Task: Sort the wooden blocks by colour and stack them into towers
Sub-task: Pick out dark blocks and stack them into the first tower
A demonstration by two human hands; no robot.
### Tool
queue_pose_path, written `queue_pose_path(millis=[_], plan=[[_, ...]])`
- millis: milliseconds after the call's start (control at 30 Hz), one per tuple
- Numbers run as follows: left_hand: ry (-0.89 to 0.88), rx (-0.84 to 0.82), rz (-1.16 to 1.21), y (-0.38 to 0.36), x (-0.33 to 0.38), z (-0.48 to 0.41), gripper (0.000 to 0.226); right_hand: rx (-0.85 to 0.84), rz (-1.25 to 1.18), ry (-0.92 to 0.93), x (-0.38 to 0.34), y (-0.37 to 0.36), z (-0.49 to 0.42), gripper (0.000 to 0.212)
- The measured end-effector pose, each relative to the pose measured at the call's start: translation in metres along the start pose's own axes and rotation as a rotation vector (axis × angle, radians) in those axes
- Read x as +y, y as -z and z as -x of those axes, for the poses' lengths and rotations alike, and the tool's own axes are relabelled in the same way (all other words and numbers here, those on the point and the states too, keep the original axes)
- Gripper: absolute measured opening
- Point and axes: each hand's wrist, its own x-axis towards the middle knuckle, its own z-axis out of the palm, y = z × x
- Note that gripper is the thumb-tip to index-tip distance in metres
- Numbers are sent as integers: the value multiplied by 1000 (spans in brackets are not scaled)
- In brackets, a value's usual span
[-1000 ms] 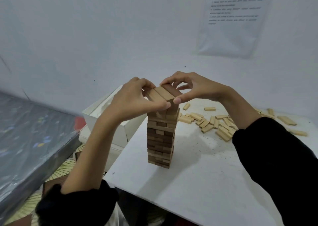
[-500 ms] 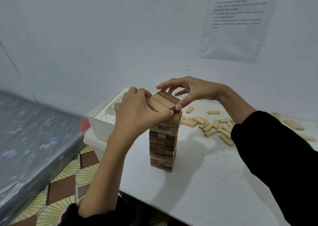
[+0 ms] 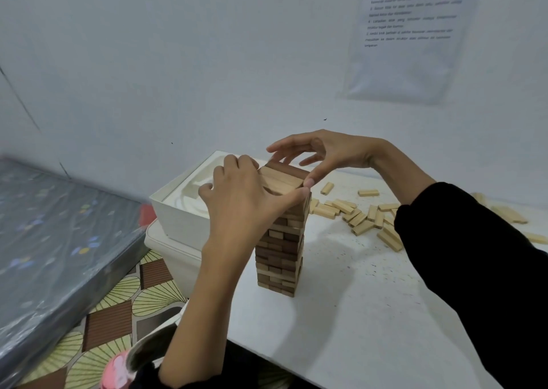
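Tower (image 3: 280, 255), upright; dark and pale layers

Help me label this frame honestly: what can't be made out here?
Head view:
- Tower: upper left face hidden behind the left hand.
- Wall sheet: print too small and blurred to read.
- Loose blocks: some hidden behind the right sleeve.
- White box: inside partly covered by the left hand.

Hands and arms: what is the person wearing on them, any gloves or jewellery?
The left hand and right hand are bare: no gloves, rings or watch visible. The right sleeve is black and loose, ending mid-forearm. The left sleeve, also black, shows only at the bottom edge.
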Motion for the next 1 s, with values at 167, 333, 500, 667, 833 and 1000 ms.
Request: queue_pose_path(millis=[167,333,500,667,833,1000], plan=[[-48,-122,58,5,-10,-6,119,21,-30,-43,0,-2,4,75],[-197,-333,475,21,-50,-33,124,418,-49,-97,-14,-24,25,56],[-392,-580,707,17,-82,-61,107,770,-60,-185,-39,-83,43,74],[-426,-761,836,-5,-88,-73,111,805,115,-303,-48,-111,39,94],[-432,-783,871,-16,-89,-77,103,851,232,-394,-45,-114,41,99],[-413,-824,885,-24,-85,-81,99,906,232,-446,-40,-117,38,97]])
